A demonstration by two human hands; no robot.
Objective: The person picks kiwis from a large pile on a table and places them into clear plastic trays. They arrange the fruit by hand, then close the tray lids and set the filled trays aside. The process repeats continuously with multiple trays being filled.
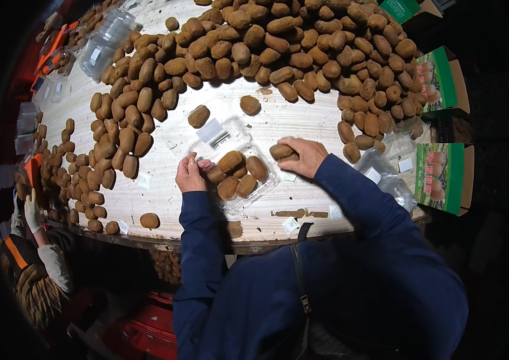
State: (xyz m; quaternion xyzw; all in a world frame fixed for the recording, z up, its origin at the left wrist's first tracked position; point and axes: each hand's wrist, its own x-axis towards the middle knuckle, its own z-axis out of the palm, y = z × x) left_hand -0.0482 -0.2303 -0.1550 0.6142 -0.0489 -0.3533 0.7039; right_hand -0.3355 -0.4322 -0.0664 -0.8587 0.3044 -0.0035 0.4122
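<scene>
A clear plastic clamshell box (253, 195) lies on the table in front of me with its lid folded back. Several brown kiwifruit (246, 185) sit inside it. My left hand (191, 174) grips the box at its left side, some fingertips showing through the plastic. Just right of the box, my right hand (305, 156) has its fingers closed round a single kiwifruit (282, 152). Beyond the lid, two loose kiwifruit (198, 116) rest on the tabletop.
A big heap of kiwifruit (302, 54) curves across the far side and left. Empty plastic boxes (386, 177) lie at right, others (103, 48) at far left. Green cartons (444, 178) stand along the right edge. At lower left is another person's gloved hand (32, 210).
</scene>
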